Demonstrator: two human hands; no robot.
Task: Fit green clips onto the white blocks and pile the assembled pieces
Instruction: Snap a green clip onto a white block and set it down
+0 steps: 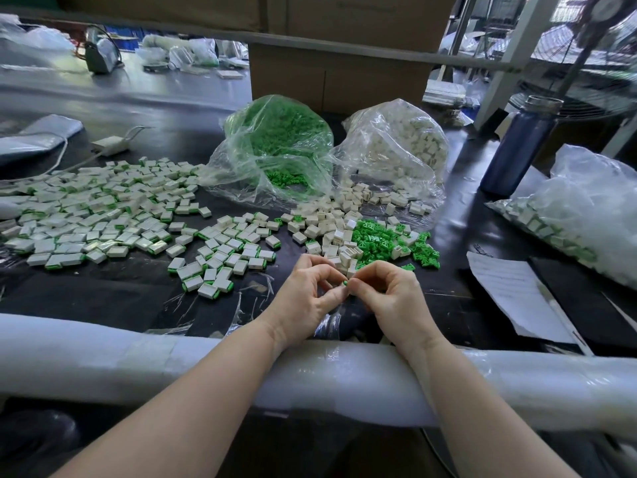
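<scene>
Both hands are meeting over the bench near its front edge. Left hand and right hand are each curling thumb + fingers in a narrow grip on one small piece: only a bit of green is showing betw. the fingertips, so can't tell if a white block is already on it.

Just beyond the grip, loose white blocks are lying in a heap, w/ loose green clips touching that heap on its right side. Farther beyond, two clear bags are sitting side by side: bag of green clips to the left, bag of white blocks to the right, both open toward the grip.

Left of the grip, assembled pieces are spreading out in a loose scatter; well left, a much bigger spread of them is covering the bench.

Right of the grip, a sheet of paper is lying flat; beyond it a dark blue bottle is standing upright, and a further clear bag of pieces is lying at far right.

Both forearms are resting on a white padded roll along the bench's near edge.
</scene>
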